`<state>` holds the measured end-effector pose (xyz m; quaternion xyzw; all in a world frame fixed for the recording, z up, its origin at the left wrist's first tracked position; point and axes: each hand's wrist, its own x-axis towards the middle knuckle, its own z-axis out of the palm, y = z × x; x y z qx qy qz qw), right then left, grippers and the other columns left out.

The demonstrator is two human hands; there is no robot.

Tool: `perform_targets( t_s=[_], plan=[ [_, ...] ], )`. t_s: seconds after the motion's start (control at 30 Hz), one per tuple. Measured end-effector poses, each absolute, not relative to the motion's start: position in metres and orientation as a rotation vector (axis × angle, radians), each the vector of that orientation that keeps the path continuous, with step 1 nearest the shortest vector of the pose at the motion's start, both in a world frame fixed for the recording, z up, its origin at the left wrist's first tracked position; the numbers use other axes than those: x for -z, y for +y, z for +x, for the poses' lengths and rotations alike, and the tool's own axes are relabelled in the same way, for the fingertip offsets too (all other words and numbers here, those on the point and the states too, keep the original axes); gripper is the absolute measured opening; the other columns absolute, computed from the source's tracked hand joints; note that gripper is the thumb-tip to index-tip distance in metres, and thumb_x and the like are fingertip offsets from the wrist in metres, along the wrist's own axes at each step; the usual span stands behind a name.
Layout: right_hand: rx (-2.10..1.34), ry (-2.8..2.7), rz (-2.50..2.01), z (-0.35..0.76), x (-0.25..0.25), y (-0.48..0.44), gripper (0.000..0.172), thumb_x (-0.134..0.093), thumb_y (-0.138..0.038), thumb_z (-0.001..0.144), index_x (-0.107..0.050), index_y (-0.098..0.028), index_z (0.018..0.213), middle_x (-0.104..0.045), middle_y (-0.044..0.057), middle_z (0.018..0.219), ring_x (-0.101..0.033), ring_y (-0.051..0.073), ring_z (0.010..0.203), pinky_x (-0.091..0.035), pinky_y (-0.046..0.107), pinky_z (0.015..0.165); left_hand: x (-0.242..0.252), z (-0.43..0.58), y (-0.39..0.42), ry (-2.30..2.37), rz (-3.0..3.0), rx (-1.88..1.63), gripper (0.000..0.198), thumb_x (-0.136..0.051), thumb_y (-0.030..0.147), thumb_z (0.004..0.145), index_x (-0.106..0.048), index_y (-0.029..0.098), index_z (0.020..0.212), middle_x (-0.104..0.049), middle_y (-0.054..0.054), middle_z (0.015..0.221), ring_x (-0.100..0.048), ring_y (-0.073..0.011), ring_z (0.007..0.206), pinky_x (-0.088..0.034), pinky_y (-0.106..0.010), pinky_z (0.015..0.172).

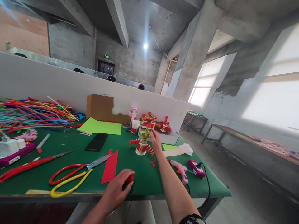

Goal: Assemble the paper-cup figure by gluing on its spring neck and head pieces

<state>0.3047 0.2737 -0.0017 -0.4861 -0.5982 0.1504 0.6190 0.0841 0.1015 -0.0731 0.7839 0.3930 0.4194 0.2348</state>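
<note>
My left hand (116, 188) is curled round a red round piece (131, 178) near the table's front edge; the fingers hide most of it. In front of me stands a paper-cup figure (140, 148), red and white with a gold label and red folded-paper arms at its sides. A green accordion-folded paper strip (146, 133) rises from its top. My right hand (155, 140) is closed at the strip's right side, fingertips against it. Small red paper discs (152, 163) lie to the right of the cup.
Behind the figure, a white box (173, 138) holds several similar red figures. Scissors (87, 168), a red paper strip (110, 166) and a black phone (97, 142) lie left. A pink glue gun (181, 170) and a purple power socket (196, 168) with its cable are at right.
</note>
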Motion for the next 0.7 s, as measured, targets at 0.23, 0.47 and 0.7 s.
perform_targets(
  t_s=[0.23,0.47,0.7],
  plan=[
    [-0.601,-1.17,-1.072,0.285,0.012,0.281,0.054,-0.057,-0.058,0.086,-0.068,-0.018,0.12,-0.073,0.011,0.115,-0.068,0.024,0.104,-0.055,0.032,0.084,0.029,0.081,0.124,1.427,2.407,-0.74,0.021,-0.045,0.022,0.087,-0.062,0.02,0.1,-0.071,-0.012,0.097,-0.065,-0.0277,0.09,-0.052,-0.039,0.078],
    [-0.619,-1.267,-1.091,0.284,0.021,0.271,0.06,-0.076,-0.044,0.074,-0.063,-0.019,0.127,-0.067,0.014,0.129,-0.063,0.028,0.12,-0.052,0.042,0.101,0.01,0.06,0.175,1.221,2.663,-0.495,0.024,-0.064,0.036,0.078,-0.068,0.026,0.099,-0.075,-0.008,0.106,-0.065,-0.0302,0.101,-0.049,-0.04,0.085],
    [-0.597,-1.351,-1.043,0.291,0.005,0.264,0.066,-0.08,-0.034,0.072,-0.058,-0.019,0.132,-0.07,0.01,0.119,-0.064,0.025,0.117,-0.049,0.042,0.105,-0.074,0.061,0.272,1.313,2.18,-1.054,0.04,-0.064,0.056,0.073,-0.07,0.023,0.095,-0.075,-0.007,0.099,-0.066,-0.0271,0.09,-0.049,-0.035,0.078]
  ],
)
